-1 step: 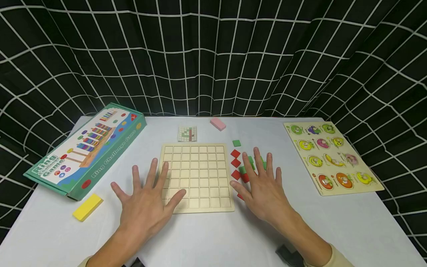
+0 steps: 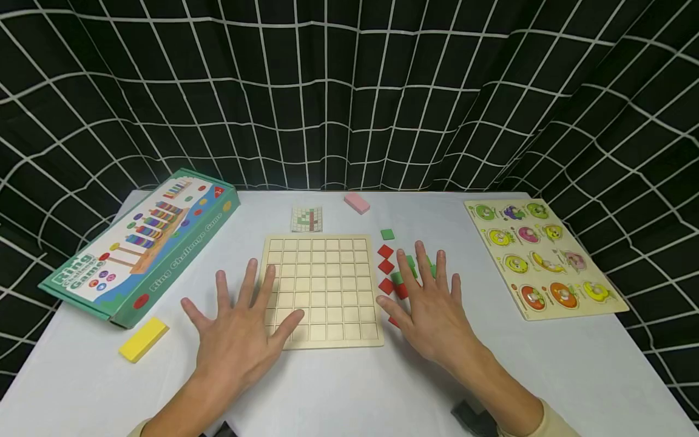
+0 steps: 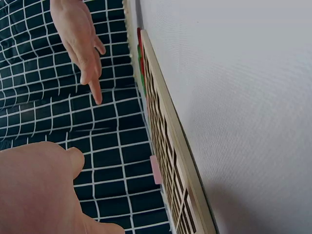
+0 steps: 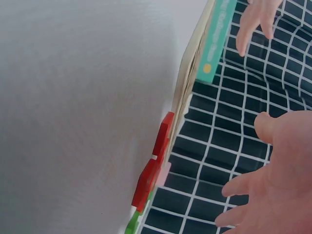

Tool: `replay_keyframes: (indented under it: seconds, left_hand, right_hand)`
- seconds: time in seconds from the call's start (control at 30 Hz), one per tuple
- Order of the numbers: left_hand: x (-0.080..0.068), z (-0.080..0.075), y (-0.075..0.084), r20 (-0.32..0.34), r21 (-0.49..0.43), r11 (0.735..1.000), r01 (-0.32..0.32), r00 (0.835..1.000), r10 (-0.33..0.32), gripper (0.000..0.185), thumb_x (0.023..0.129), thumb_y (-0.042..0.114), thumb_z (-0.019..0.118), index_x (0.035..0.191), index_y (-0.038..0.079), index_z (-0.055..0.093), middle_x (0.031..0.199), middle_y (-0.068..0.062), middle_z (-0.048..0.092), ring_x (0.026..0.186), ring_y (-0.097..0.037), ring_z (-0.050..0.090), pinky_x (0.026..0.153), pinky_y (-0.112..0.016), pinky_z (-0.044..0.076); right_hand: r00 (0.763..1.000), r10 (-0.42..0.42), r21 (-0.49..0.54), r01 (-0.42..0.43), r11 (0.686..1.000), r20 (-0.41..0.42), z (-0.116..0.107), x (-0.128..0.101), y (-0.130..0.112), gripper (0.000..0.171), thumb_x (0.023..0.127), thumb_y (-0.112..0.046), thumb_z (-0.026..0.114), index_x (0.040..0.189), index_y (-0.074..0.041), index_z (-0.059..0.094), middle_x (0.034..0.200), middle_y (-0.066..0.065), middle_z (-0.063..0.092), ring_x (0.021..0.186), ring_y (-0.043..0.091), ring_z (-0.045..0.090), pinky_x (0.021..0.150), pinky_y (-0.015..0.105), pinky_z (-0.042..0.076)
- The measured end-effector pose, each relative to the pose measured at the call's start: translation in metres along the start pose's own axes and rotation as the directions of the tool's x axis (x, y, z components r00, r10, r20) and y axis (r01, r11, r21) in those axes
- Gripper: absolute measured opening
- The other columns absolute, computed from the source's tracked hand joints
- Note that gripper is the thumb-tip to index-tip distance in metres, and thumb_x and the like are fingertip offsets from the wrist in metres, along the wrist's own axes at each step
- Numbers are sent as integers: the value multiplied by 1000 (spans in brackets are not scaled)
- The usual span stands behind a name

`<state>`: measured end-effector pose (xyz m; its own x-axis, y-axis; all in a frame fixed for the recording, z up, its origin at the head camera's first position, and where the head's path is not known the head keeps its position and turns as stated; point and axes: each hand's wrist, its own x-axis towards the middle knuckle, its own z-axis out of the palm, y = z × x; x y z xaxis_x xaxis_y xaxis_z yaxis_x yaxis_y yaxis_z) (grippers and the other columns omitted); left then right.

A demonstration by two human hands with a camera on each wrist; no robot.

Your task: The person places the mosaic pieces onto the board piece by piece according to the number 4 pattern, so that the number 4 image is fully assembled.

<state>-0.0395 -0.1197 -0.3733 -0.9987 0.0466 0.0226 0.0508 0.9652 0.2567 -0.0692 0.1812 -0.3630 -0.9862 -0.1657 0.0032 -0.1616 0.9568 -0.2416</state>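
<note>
Both hands are well apart, fingers straight and spread, gripping nothing, and the wrist views show them held above the white table (image 2: 327, 394). Nearest the wearer, dark objects (image 2: 475, 419) on the near side of the wooden grid board are cut off by the frame's lower edge or lie partly behind a forearm; I cannot tell what they are. Left hand (image 2: 235, 337) reaches across the grid board's (image 2: 338, 291) near left corner, its thumb hiding some cells, so it is the nearer hand to the board; right hand (image 2: 434, 315) is just off the right edge, above the loose tiles. Looking roughly square, the board gives no clear long axis. Left of it lies a yellow block (image 2: 144, 340). Red tiles (image 2: 386, 266) and green tiles (image 2: 387, 234) run along its right side, nearer the right hand; fingers cover several, so their number is uncertain. Farther out, a Ring Challenge Game box (image 2: 147, 243) sits slanted to the board's left, and a fruit-and-vegetable peg puzzle (image 2: 551, 279) lies well to its right. Just past its far edge is a small pattern card (image 2: 307, 220), too small to read exactly; beyond that edge, to the card's right, rests a pink block (image 2: 357, 203). Behind everything hangs black cloth (image 2: 317, 121) with white grid lines.
</note>
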Motion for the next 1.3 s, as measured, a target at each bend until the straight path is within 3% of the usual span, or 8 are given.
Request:
replay_keyframes:
  seconds: [0.3,0.53,0.73,0.83,1.0,1.3]
  left_hand:
    - [2,-3,-2,22,-23,1000,-15,1000,16,97,95,82,40,166,17,28,175,-15,16,154,-62,10,101,-93,-5]
    - [2,-6,-8,98,-68,996,-52,993,58,102,92,80,51,167,17,24,176,-12,15,154,-60,13,102,-93,2]
    - [8,-4,-16,192,-129,990,-61,978,85,107,90,75,61,168,14,21,176,-13,11,154,-60,11,100,-94,1]
    - [14,-1,-24,208,-136,988,-74,973,101,111,87,71,69,167,11,22,175,-16,12,154,-62,10,99,-95,0]
    - [22,5,-37,248,-158,984,-78,962,117,119,80,69,77,167,8,23,175,-18,14,152,-64,10,97,-95,-1]
    - [25,8,-47,304,-175,979,-101,940,151,127,74,75,77,167,10,21,176,-12,12,154,-61,9,97,-96,-1]
  right_hand:
    - [1000,-4,27,5,1000,-16,-10,6,6,91,99,-63,58,167,-13,24,176,18,6,160,51,2,120,76,14]
    - [995,-65,120,74,990,-75,-19,29,18,76,93,-33,79,155,-2,47,162,26,37,144,49,43,108,63,48]
    - [997,-57,218,69,974,-59,-29,59,33,55,89,-13,81,140,-1,63,140,21,60,118,41,65,90,51,60]
    - [997,-76,220,79,972,-22,-31,76,41,49,89,-7,79,136,-2,66,137,20,63,112,39,67,85,48,61]
    - [988,-145,205,130,970,59,-26,109,51,43,89,-1,77,131,0,69,132,20,67,111,37,68,89,48,58]
    - [980,-107,273,58,960,167,-13,155,58,40,88,-3,78,128,-6,72,129,17,69,111,33,67,92,44,58]
